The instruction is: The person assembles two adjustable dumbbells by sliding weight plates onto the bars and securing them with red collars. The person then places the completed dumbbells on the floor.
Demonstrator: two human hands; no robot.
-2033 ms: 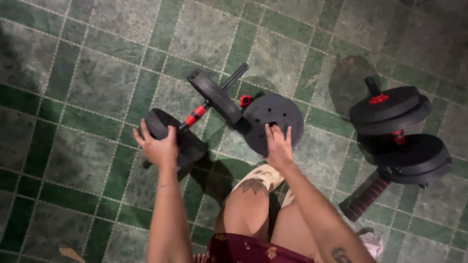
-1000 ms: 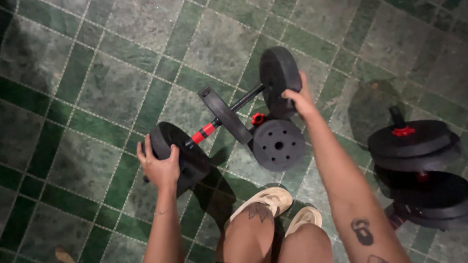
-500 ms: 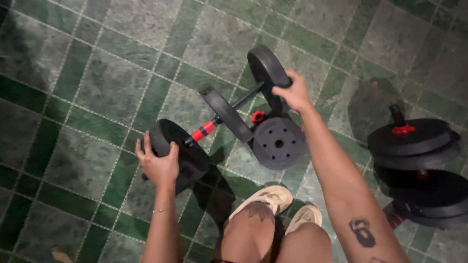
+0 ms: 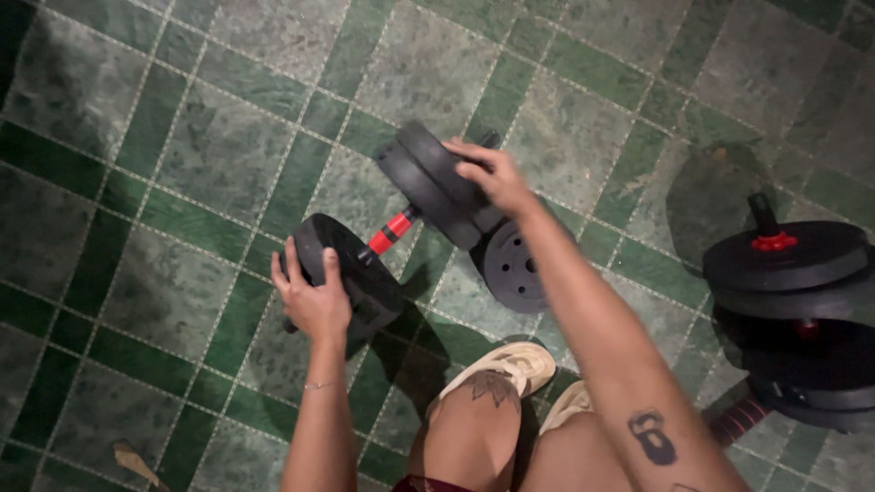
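Crouching over a green tiled floor [image 4: 182, 137], the person I am watching through the head camera has both hands on an adjustable dumbbell [image 4: 387, 235] that lies across the tiles just ahead of the knees. Its long axis runs on a diagonal, from the near-left end up to the far-right end, with the red-banded handle [image 4: 389, 233] bare in the middle.

The left hand [image 4: 314, 301] is wrapped over the edge of the black plate on the near-left end [image 4: 351, 273], fingers curled round the rim and thumb up its face, holding that end steady. The right hand [image 4: 497, 178] reaches further out and clasps the stacked plates on the far-right end [image 4: 428, 182], fingers bent over the outer disc. From my seat I judge the right hand the working one: the outer plate sits square to the bar, so it can only travel along that diagonal, away from the left hand.

A loose plate [image 4: 515, 269] lies flat on the floor just beside the right forearm, below the far stack. A second, fully loaded dumbbell [image 4: 788, 273] stands on end well apart to the right. One light-coloured shoe [image 4: 510, 369] shows beneath the tattooed knee.
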